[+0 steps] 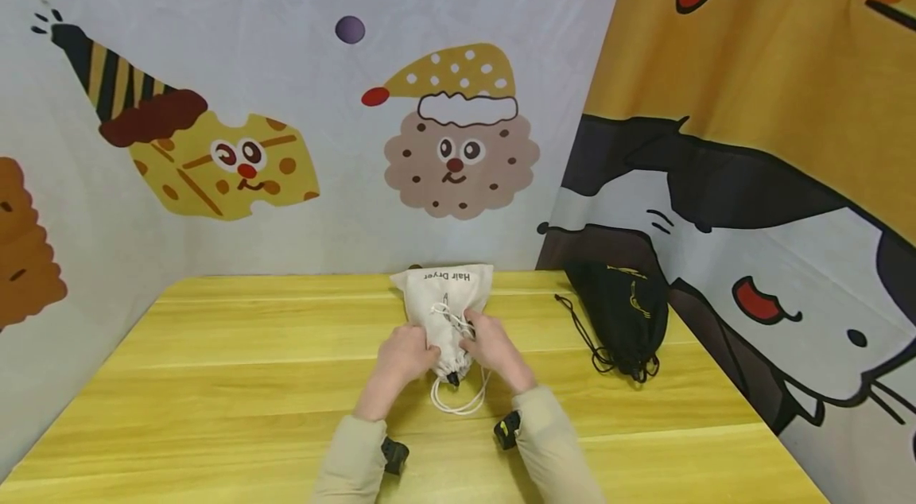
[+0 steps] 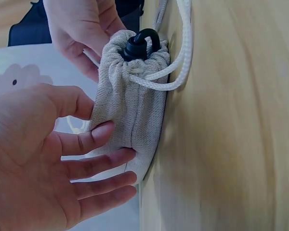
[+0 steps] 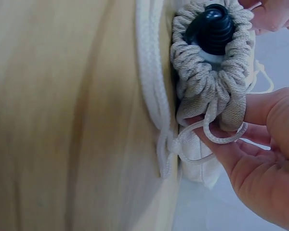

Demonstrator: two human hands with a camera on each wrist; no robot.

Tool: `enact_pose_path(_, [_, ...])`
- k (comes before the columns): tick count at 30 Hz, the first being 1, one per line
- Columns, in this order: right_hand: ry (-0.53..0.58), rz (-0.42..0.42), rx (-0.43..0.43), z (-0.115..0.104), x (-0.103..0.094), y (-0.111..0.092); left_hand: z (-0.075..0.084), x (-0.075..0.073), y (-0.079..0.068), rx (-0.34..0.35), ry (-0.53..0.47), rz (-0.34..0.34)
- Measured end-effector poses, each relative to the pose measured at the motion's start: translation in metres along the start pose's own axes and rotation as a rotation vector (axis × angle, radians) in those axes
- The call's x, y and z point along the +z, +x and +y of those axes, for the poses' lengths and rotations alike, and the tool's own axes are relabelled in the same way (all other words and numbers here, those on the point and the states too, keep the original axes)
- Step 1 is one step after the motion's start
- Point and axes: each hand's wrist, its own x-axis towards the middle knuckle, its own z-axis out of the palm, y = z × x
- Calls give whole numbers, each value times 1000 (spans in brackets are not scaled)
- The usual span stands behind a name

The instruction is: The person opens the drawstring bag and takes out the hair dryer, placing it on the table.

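Note:
A pale drawstring bag (image 1: pixel 449 305) printed "Hair Dryer" lies on the table, its gathered mouth towards me. A black coiled cord end (image 3: pixel 214 30) shows inside the mouth. My left hand (image 1: pixel 405 357) holds the bag's left side, with the thumb on top and the fingers spread along the side in the left wrist view. On the opposite side, my right hand (image 1: pixel 495 345) pinches the cloth near the mouth between thumb and fingers. White drawstrings (image 1: pixel 458 409) loop out onto the table, and another white cord lies tied on top of the bag.
To the right lies a black drawstring bag (image 1: pixel 626 313) with yellow print and loose black cords. The wooden table (image 1: pixel 250 377) meets a cartoon-printed curtain (image 1: pixel 286 242) at the back and another (image 1: pixel 773 265) along the right.

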Motion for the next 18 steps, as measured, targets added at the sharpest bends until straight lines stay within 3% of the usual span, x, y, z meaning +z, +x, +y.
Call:
enact_pose_path(10, [136, -62, -21, -2, 7, 5, -11, -9, -2, 11, -26, 2])
enact_pose_path(14, [122, -60, -32, -1, 4, 2, -13, -10, -5, 53, -51, -6])
enact_pose_path(18, [29, -40, -53, -5, -4, -5, -14, -12, -10, 111, -71, -46])
